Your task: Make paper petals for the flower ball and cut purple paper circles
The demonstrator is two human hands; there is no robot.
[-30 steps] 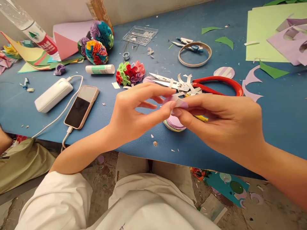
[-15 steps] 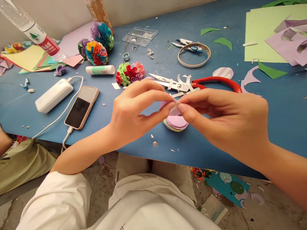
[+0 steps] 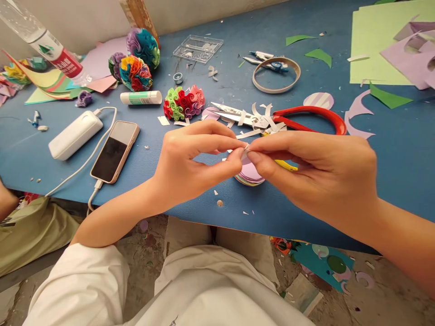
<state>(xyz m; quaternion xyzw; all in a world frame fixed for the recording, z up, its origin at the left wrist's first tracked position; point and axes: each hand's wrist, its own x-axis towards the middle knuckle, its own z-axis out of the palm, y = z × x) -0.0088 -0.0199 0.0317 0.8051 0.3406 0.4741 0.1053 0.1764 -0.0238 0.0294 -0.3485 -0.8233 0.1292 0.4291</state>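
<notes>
My left hand point(image 3: 193, 163) and my right hand point(image 3: 322, 170) meet above the table, thumb and forefinger pinched on each. Between the fingertips a sliver of pale paper point(image 3: 246, 148) shows; the fingers cover most of it. Just beneath lies a stack of lilac paper circles point(image 3: 250, 174), with other colours at its lower edge. Beyond the hands are open scissors point(image 3: 253, 119) with red handles point(image 3: 335, 120), white paper strips point(image 3: 249, 134) strewn over the blades. Something yellow point(image 3: 286, 165) is partly hidden behind my right hand.
On the blue table point(image 3: 190, 199) are a phone point(image 3: 115, 151), a white power bank point(image 3: 75, 135), a glue stick point(image 3: 141, 98), curled-paper flower balls point(image 3: 185, 103), a tape ring point(image 3: 277, 90), compasses point(image 3: 267, 60) and green sheets point(image 3: 374, 45). A bottle point(image 3: 57, 56) stands back left. A co-worker's arm point(image 3: 7, 201) shows at left.
The pale paper between my fingertips shows less and is narrower than before. My fingertips have shifted slightly, and the yellow thing has come into sight behind my right hand.
</notes>
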